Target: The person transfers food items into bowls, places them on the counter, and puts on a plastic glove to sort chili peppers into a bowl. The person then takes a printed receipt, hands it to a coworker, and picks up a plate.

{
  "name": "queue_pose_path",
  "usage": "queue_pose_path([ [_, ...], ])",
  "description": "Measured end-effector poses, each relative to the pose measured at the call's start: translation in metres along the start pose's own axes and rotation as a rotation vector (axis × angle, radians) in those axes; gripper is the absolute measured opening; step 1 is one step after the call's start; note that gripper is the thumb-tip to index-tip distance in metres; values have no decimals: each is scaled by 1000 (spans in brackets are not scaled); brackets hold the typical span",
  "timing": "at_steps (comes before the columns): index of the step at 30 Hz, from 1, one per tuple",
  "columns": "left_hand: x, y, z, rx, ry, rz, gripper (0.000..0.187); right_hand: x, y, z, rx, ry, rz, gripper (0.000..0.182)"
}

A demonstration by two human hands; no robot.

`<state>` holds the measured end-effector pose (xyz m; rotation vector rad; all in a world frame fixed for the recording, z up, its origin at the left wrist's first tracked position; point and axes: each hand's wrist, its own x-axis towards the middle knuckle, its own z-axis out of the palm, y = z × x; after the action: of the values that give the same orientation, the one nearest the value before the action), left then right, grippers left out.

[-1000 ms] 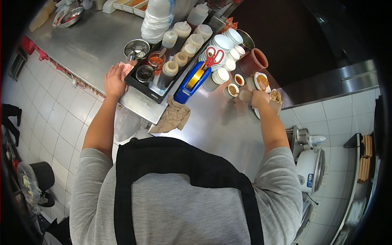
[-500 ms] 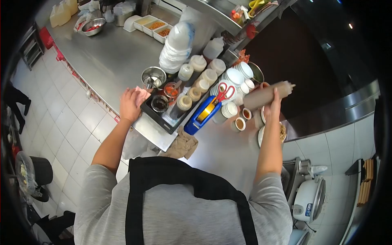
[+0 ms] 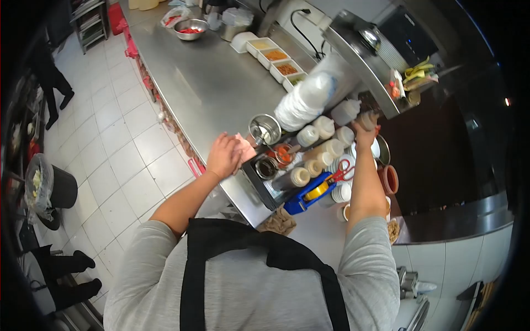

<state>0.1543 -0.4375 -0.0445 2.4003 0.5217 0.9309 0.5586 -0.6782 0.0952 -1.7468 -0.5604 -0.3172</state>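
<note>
Right hand [image 3: 365,128] raised over the far row of bottles, fingers wrapped round a brown squeeze bottle [image 3: 366,118]; bottle held near upright, above the white-capped squeeze bottles [image 3: 319,144] and close to the slanted steel hood [image 3: 359,55]. Grip sits low on the bottle, probably to keep the nozzle free.

Left hand [image 3: 223,156] lies flat, palm down, on a pink cloth [image 3: 243,147] at the table edge, just beside the black tray [image 3: 259,182]; it clasps nothing and looks like a brace for the reach.

Tray holds sauce jars and bottles, grouped within arm's reach. Blue tape dispenser [image 3: 307,197] with red scissors [image 3: 341,170] on top sits near stacked white bowls [image 3: 342,192]. Small steel bowl [image 3: 264,129] stands behind the cloth.

Table [image 3: 210,83] is long stainless steel, with topping trays [image 3: 274,58] at the far end. Floor is white tile; black bin [image 3: 58,190] at left.
</note>
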Motion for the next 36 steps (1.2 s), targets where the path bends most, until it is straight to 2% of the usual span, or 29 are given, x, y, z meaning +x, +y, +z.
queue_pose_path([
  [1,1,-1,-1,-3,0,1,32,7,26,-3,-45,-58,-23,66],
  [3,0,-2,0,-10,-9,12,32,9,36,-10,-68,-76,64,63],
  [5,1,-3,-2,-16,-24,24,33,-12,-15,-16,31,-112,364,59],
  [7,1,-3,-4,-40,-40,35,33,-27,-50,-20,-89,87,541,50],
  [10,-1,-4,-4,-88,24,39,31,-54,-67,-40,-63,171,148,31],
  [13,-4,-18,-4,-319,55,-5,27,-112,-142,-35,6,312,-150,17],
  [15,-4,-33,-9,-457,96,-122,18,-155,-188,-23,6,283,-333,10],
  [17,-12,-45,-16,-641,127,-314,17,-188,-206,-18,75,155,-427,6],
  [18,-17,-51,-25,-619,231,-329,17,-199,-212,-17,111,81,-476,6],
  [19,-25,-61,-34,-658,251,-425,15,-211,-214,-14,132,-16,-546,7],
  [21,-43,-89,-58,-714,277,-600,13,-250,-226,8,151,-185,-484,7],
  [23,-59,-124,-75,-653,352,-646,14,-282,-229,36,86,-400,-434,3],
  [27,-56,-198,-101,-637,374,-860,13,-324,-246,102,26,-861,-214,12],
  [29,-40,-241,-106,-623,404,-986,11,-331,-251,133,12,-1043,-215,14],
  [31,-22,-281,-107,-601,415,-1074,10,-338,-242,165,-38,-1128,-185,16],
  [36,11,-388,-96,-520,351,-1184,6,-343,-213,270,-70,-1080,-196,22],
])
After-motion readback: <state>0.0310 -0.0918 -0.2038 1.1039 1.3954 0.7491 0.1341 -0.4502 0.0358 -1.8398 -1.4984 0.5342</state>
